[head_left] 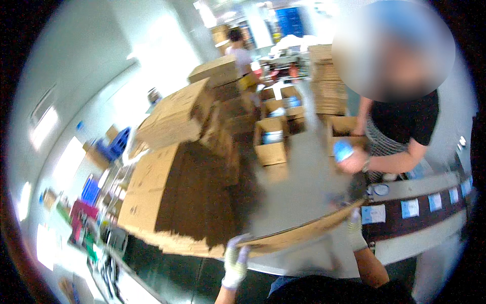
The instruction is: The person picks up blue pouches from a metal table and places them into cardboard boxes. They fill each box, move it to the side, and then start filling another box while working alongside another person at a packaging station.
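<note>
My left hand point(236, 262), in a white work glove, grips the near edge of a flattened brown cardboard sheet point(298, 234) that runs up to the right. My right hand point(356, 227), also gloved, holds the same sheet at its far right end. The picture is blurred by motion. Just beyond the sheet lies a large stack of flat cardboard point(174, 195) with more folded boxes piled on top.
A person in a black top point(405, 126) stands at the right holding a blue object point(343, 150) beside a conveyor point(420, 202) carrying white packets. Open cardboard boxes point(272, 144) stand on the floor. Another person point(242, 61) works far back. Cardboard stacks point(326, 83) rise behind.
</note>
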Demonstrator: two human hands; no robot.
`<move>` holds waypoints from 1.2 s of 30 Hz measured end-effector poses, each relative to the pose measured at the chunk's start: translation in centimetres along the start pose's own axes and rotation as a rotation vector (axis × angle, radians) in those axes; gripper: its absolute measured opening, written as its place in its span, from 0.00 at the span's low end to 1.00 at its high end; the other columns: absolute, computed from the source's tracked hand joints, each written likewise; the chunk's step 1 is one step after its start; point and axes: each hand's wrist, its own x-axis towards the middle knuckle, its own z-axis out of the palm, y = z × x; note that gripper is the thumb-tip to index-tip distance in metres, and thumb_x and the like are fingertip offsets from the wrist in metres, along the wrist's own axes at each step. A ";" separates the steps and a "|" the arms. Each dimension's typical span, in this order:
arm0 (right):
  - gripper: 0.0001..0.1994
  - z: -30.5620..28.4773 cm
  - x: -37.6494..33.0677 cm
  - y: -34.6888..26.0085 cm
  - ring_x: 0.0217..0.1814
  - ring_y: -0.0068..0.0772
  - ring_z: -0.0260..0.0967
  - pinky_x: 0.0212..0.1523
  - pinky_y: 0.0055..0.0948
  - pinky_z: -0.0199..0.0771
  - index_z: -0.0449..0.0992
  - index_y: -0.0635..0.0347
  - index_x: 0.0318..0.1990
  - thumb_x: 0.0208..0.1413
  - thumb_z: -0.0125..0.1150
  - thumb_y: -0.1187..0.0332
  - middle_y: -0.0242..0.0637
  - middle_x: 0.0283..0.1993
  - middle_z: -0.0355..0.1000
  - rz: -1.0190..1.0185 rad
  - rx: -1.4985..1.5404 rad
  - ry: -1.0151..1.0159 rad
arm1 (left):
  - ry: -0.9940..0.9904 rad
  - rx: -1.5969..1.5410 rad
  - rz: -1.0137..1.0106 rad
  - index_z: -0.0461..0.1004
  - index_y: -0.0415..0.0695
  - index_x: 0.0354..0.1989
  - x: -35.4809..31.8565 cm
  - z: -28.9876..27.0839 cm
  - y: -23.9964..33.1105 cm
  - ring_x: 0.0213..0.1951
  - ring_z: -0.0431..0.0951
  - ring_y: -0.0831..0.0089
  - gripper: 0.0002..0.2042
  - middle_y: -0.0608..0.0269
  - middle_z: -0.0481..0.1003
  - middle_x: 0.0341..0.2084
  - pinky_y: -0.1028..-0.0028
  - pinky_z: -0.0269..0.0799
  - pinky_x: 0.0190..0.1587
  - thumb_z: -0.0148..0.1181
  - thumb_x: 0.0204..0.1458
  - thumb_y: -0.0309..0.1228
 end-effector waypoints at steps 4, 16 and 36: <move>0.20 -17.8 2.0 9.1 0.57 0.35 0.56 0.58 0.31 0.55 0.57 0.63 0.58 0.60 0.38 0.64 0.40 0.54 0.61 -0.230 -0.813 0.047 | -0.269 -0.249 -0.317 0.71 0.40 0.37 1.3 1.7 -5.9 0.36 0.72 0.76 0.08 0.62 0.73 0.35 0.75 0.68 0.43 0.56 0.52 0.29; 0.20 -14.4 0.7 8.7 0.60 0.34 0.55 0.57 0.29 0.57 0.60 0.58 0.58 0.59 0.44 0.64 0.41 0.58 0.58 -0.263 -1.187 0.124 | -0.076 -0.302 -0.361 0.71 0.38 0.31 1.8 0.7 -15.8 0.33 0.70 0.79 0.06 0.64 0.72 0.29 0.78 0.67 0.41 0.59 0.47 0.25; 0.23 -1.1 -1.6 14.1 0.45 0.35 0.62 0.47 0.31 0.66 0.62 0.67 0.47 0.46 0.64 0.70 0.40 0.44 0.66 -0.075 -1.053 -0.052 | -1.102 0.824 0.246 0.60 0.37 0.55 2.9 4.2 -13.3 0.44 0.71 0.53 0.28 0.45 0.71 0.39 0.59 0.68 0.46 0.40 0.54 0.48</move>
